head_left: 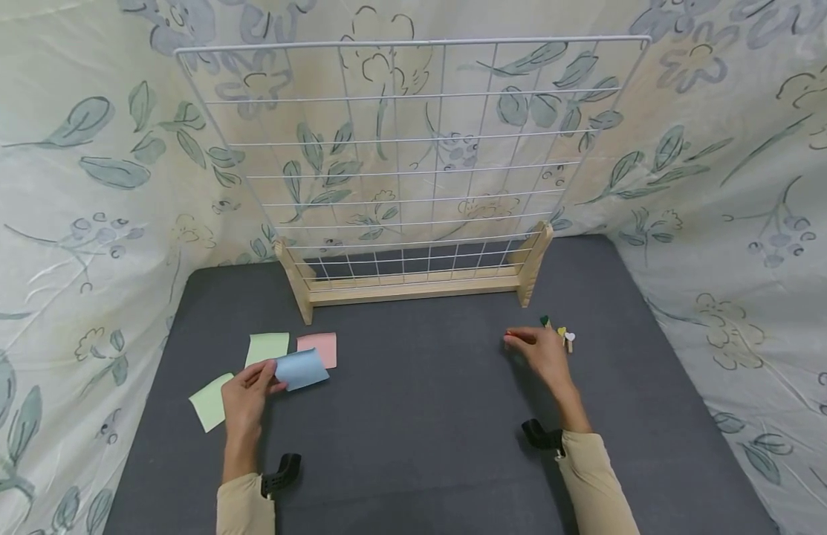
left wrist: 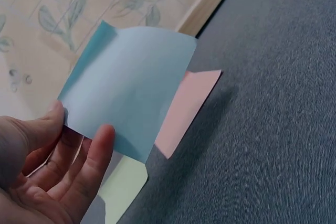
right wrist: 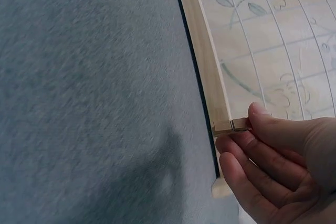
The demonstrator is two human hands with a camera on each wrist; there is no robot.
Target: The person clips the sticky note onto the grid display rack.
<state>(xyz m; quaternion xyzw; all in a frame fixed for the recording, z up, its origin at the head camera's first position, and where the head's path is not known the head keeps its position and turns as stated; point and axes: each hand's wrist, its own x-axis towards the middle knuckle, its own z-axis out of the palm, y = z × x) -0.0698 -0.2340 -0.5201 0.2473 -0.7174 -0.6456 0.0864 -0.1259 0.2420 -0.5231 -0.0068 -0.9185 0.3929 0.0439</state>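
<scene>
My left hand (head_left: pixel 247 397) pinches a blue paper note (left wrist: pixel 128 82) by its near edge, thumb on one side and fingers on the other. Around it are a pink note (head_left: pixel 325 346) and two pale green notes, one behind (head_left: pixel 269 343) and one at the left (head_left: pixel 209 403). On the right, my right hand (head_left: pixel 545 360) holds a small wooden clothespin (right wrist: pixel 224 126) between thumb and fingertips; a bit of red shows at its end in the head view. Close behind that hand lie more small clothespins with green (head_left: pixel 544 320), yellow (head_left: pixel 562 331) and white (head_left: pixel 570 336) tops.
A white wire grid (head_left: pixel 413 43) stands in a wooden base (head_left: pixel 413 289) at the back of the dark grey tabletop (head_left: pixel 413 416). Flower-patterned cloth (head_left: pixel 72 186) hangs behind and along both sides. Each wrist wears a black mount, left (head_left: pixel 281 475) and right (head_left: pixel 542 437).
</scene>
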